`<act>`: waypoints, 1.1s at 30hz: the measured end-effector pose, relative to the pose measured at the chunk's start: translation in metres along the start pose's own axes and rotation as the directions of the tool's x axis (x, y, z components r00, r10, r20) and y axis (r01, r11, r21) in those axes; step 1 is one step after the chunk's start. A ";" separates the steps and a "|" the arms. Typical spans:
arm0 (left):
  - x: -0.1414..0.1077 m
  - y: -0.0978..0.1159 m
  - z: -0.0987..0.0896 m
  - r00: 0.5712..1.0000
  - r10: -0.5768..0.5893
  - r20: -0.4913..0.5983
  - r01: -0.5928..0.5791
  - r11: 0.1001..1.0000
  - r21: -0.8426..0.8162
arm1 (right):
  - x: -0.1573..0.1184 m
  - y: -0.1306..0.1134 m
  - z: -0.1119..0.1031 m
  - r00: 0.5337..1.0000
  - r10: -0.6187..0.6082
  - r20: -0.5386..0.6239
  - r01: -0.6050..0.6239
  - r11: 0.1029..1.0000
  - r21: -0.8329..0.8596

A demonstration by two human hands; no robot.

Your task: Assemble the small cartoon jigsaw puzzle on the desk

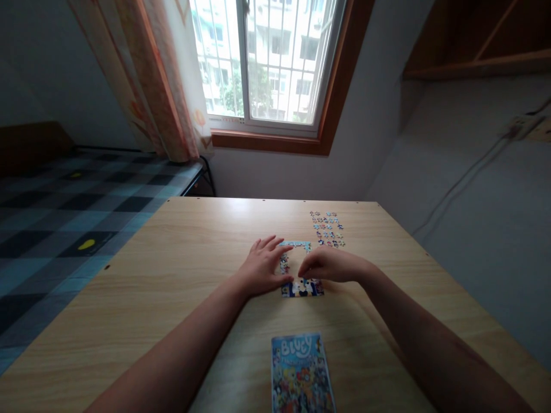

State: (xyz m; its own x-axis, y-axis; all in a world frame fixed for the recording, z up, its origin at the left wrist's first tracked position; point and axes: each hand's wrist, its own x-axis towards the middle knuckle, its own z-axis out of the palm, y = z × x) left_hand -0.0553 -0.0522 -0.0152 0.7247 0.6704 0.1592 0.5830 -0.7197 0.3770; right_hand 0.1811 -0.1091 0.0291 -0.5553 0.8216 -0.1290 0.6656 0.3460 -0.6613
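On a pale wooden worktop, a partly assembled jigsaw lay between two bare hands. The left hand had its grip open, fingers spread over its left side; the right hand bent above its lower part, grip unclear. Loose pieces lay beyond.

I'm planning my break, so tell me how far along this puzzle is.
Partly built: top, left and bottom strips of the puzzle look laid; the right side is mostly hidden. The left hand spreads by its left edge; the right hand curls over it, any piece there unclear. Remaining: the middle, showing bare tabletop, and loose pieces beyond.
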 end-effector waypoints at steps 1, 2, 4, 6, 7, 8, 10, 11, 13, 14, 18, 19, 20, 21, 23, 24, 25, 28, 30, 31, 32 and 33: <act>0.000 0.000 0.000 1.000 0.003 -0.005 -0.003 1.000 0.003 | 0.001 0.001 0.001 1.000 -0.013 -0.002 0.013 1.000 0.004; 0.000 0.000 0.001 1.000 0.008 -0.011 -0.008 1.000 0.007 | 0.001 0.002 0.002 1.000 -0.027 0.000 0.027 1.000 0.008; 0.000 -0.001 0.002 1.000 0.022 -0.021 -0.022 1.000 0.017 | 0.002 0.003 0.005 0.999 -0.042 0.017 0.042 0.999 0.018; 0.000 -0.001 0.002 0.999 0.035 -0.026 -0.035 0.999 0.025 | 0.003 0.001 0.007 0.999 -0.031 0.025 0.031 0.999 0.027; 0.000 -0.002 0.002 0.999 0.037 -0.026 -0.037 0.999 0.028 | 0.003 0.000 0.008 1.000 -0.021 0.023 0.020 0.999 0.028; 0.000 -0.002 0.002 0.999 0.036 -0.025 -0.036 0.999 0.033 | 0.003 -0.002 0.009 1.000 -0.013 0.018 0.013 1.000 0.022; 0.000 -0.001 0.001 0.999 0.029 -0.020 -0.028 0.999 0.041 | 0.003 -0.006 0.010 1.000 -0.011 0.000 0.011 1.000 -0.007; 0.000 -0.001 0.001 1.000 0.025 -0.017 -0.024 0.999 0.043 | 0.003 -0.007 0.010 1.000 -0.013 -0.011 0.013 1.000 -0.023; 0.000 0.000 0.000 1.000 0.018 -0.010 -0.018 0.999 0.042 | 0.003 -0.007 0.011 1.000 -0.009 -0.024 0.007 0.999 -0.051; 0.000 0.000 0.000 1.000 0.016 -0.008 -0.016 0.999 0.039 | 0.003 -0.007 0.011 1.000 -0.002 -0.026 0.000 0.998 -0.059; 0.000 0.001 0.000 1.000 0.014 -0.007 -0.014 0.999 0.041 | 0.003 -0.004 0.012 0.999 0.045 -0.014 -0.047 0.993 -0.105; 0.000 0.001 -0.001 1.000 0.015 -0.006 -0.014 0.999 0.044 | 0.003 -0.004 0.012 0.998 0.063 -0.010 -0.063 0.990 -0.122; -0.001 0.001 -0.001 1.000 0.015 -0.003 -0.015 0.999 0.046 | 0.003 -0.004 0.012 0.997 0.080 -0.005 -0.080 0.987 -0.140; -0.001 0.001 -0.001 1.000 0.015 0.001 -0.016 0.999 0.046 | 0.003 -0.005 0.012 0.995 0.096 0.000 -0.095 0.983 -0.157; -0.001 0.001 -0.002 1.000 0.016 0.007 -0.016 0.999 0.045 | 0.002 -0.006 0.012 0.993 0.118 0.003 -0.116 0.976 -0.182; -0.001 0.002 -0.002 1.000 0.016 0.007 -0.017 0.999 0.045 | 0.002 -0.007 0.012 0.992 0.125 0.002 -0.122 0.974 -0.191; -0.001 0.002 -0.002 1.000 0.017 0.006 -0.017 0.999 0.045 | 0.002 -0.007 0.012 0.992 0.129 0.000 -0.126 0.972 -0.198; 0.000 0.002 -0.002 1.000 0.020 0.002 -0.020 0.999 0.049 | 0.002 -0.007 0.012 0.989 0.145 0.002 -0.141 0.968 -0.210; 0.000 0.002 -0.002 1.000 0.019 0.005 -0.019 0.999 0.051 | 0.002 -0.007 0.012 0.988 0.152 0.004 -0.148 0.967 -0.206; 0.000 0.002 -0.002 1.000 0.016 0.007 -0.017 0.999 0.052 | 0.002 -0.008 0.012 0.988 0.155 0.003 -0.152 0.968 -0.201; 0.000 0.002 -0.002 1.000 0.014 0.008 -0.014 0.999 0.053 | 0.001 -0.008 0.012 0.987 0.158 -0.001 -0.155 0.968 -0.195; 0.000 0.002 -0.002 1.000 0.012 0.009 -0.012 0.999 0.053 | 0.001 -0.008 0.012 0.987 0.163 -0.004 -0.161 0.968 -0.192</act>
State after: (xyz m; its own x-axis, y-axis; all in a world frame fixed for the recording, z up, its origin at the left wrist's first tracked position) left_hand -0.0548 -0.0532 -0.0129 0.7347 0.6603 0.1557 0.5929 -0.7364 0.3258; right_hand 0.1691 -0.1161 0.0257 -0.4374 0.8689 -0.2318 0.8295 0.2903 -0.4772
